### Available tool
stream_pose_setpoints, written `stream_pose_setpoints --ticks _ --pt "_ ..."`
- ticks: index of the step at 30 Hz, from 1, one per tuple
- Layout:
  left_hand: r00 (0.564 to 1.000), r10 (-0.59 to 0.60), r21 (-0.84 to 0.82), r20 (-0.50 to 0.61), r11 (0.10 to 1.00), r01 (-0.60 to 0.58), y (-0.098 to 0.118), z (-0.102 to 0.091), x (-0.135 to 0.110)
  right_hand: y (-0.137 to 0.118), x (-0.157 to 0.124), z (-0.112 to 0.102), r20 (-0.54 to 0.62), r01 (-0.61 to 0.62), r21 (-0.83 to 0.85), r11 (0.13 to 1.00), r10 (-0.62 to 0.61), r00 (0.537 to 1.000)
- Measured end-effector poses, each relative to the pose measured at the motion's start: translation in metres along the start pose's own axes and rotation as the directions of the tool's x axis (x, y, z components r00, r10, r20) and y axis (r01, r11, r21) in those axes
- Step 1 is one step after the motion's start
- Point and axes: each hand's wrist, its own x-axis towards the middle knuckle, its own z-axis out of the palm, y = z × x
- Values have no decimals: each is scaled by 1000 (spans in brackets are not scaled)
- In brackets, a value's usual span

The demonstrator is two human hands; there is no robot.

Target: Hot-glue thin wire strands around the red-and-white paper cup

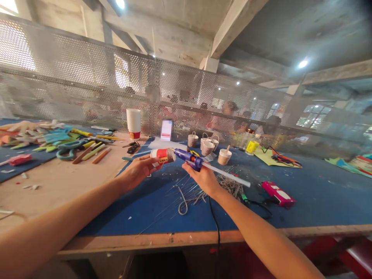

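Observation:
My left hand is closed around a red and white paper cup, held on its side above the blue mat. Grey-brown material covers the cup's right end. In my right hand is a purple hot glue gun, its nozzle against or very near that end of the cup. A long white glue stick juts from the back of the gun. Beneath my right hand lies a loose pile of grey cord, with one loop apart from it.
Several cord-covered cups stand behind my hands. A stack of paper cups, scissors and craft knives are at left. A phone leans near the perforated screen. A pink box lies right; a black cable crosses the edge.

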Motion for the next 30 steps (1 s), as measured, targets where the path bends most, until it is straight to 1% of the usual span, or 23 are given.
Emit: stream_pose_setpoints --ticks 3,5,8,10,12,15,21,26,30 --pt "1000 0 1 -7 1000 0 -1 0 1 -2 -5 -2 2 83 -84 993 -83 997" --pt "1000 -10 2 -18 1000 11 -1 0 1 -1 -7 -3 45 137 -151 979 -132 990" --pt "1000 -15 0 3 1000 15 -1 0 -1 1 -10 -4 118 205 -252 946 -181 976" --pt "1000 -17 4 14 1000 17 0 2 -2 3 -11 -4 135 227 -302 926 -195 972" --pt "1000 -20 15 2 1000 20 2 4 -4 5 -11 -3 128 233 -346 909 -200 971" --pt "998 -29 19 -46 999 30 4 7 -5 8 -11 -1 123 232 -411 882 -198 972" --pt "1000 -18 11 -18 1000 18 4 5 -4 14 -12 2 132 243 -491 836 -204 970" --pt "998 -18 15 -57 1000 19 6 9 -6 10 -13 1 144 223 -536 814 -172 975" --pt "998 -9 21 -60 1000 10 7 11 -8 7 -13 -1 160 205 -551 809 -139 977"
